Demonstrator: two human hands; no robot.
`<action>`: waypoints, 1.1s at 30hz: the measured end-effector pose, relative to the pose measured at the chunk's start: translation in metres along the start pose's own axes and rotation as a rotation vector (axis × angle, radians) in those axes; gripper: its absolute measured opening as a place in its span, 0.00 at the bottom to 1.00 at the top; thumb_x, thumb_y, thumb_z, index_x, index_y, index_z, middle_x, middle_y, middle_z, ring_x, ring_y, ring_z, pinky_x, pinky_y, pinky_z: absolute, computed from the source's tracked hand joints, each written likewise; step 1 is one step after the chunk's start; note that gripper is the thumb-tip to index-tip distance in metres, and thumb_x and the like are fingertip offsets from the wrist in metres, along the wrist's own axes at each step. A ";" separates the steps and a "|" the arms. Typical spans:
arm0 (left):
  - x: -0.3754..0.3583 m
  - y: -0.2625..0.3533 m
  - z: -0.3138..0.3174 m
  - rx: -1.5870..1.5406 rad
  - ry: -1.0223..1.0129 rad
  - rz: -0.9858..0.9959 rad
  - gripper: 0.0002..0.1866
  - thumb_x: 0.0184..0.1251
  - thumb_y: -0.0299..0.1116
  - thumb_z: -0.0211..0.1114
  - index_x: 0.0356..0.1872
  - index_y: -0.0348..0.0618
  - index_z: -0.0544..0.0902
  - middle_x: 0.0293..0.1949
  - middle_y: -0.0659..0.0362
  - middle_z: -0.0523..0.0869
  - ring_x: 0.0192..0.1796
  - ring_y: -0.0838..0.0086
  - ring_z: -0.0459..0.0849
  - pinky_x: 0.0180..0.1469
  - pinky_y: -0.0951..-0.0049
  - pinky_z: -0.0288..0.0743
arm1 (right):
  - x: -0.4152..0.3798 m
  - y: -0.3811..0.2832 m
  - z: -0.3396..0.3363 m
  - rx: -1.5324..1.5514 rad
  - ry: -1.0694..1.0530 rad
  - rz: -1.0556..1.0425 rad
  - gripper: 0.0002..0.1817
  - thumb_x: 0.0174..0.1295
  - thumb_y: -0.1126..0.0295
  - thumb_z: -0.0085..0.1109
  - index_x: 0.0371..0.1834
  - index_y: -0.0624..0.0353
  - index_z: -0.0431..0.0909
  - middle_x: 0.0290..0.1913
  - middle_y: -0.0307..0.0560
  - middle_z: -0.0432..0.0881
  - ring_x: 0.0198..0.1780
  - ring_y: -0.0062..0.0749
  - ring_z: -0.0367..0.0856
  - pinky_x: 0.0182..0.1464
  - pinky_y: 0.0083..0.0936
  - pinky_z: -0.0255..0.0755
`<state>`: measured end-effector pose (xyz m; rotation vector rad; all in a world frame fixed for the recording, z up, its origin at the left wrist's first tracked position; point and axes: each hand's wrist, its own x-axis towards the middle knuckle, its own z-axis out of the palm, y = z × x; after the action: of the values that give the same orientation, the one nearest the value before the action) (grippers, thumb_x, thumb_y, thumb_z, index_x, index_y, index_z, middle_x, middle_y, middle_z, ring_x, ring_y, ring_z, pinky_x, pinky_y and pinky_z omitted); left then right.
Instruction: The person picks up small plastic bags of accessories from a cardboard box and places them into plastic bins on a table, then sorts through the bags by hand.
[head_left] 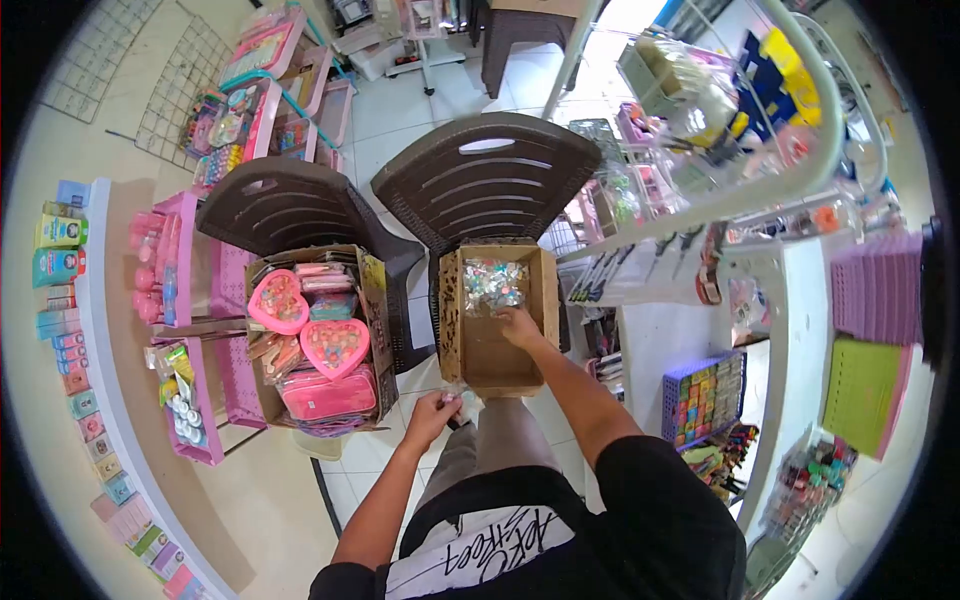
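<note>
An open cardboard box [548,345] sits on a dark brown plastic chair [490,170] in front of me. Small shiny clear packets [495,283] with colourful bits lie in its far half. My right hand [519,327] reaches inside, fingers curled together at the near edge of these packets; what they grip is too small to make out. Low to the left of the box, my left hand [434,416] pinches a small clear plastic packet [462,402] with something pinkish in it, beside the box's near left corner.
Left, a second chair [290,205] carries a carton [376,330] with pink heart-shaped cases [336,346] and a pink pouch [328,393]. Pink wall baskets [190,400] stand beyond. A white-framed rack [700,215] and a purple basket [705,398] flank me right.
</note>
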<state>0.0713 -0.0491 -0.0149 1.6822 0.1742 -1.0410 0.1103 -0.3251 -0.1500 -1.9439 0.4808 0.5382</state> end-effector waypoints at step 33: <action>-0.089 0.100 -0.006 -0.159 -0.231 0.371 0.09 0.72 0.35 0.63 0.45 0.41 0.82 0.37 0.62 0.86 0.39 0.80 0.83 0.41 0.78 0.72 | -0.240 -0.163 -0.070 0.587 0.372 -0.592 0.09 0.65 0.82 0.59 0.47 0.65 0.83 0.53 0.44 0.83 0.51 0.23 0.80 0.53 0.19 0.72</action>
<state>0.0791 -0.0498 0.1187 1.3726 -0.1952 -0.9045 0.0134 -0.3002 0.1315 -1.5012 0.2287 -0.3249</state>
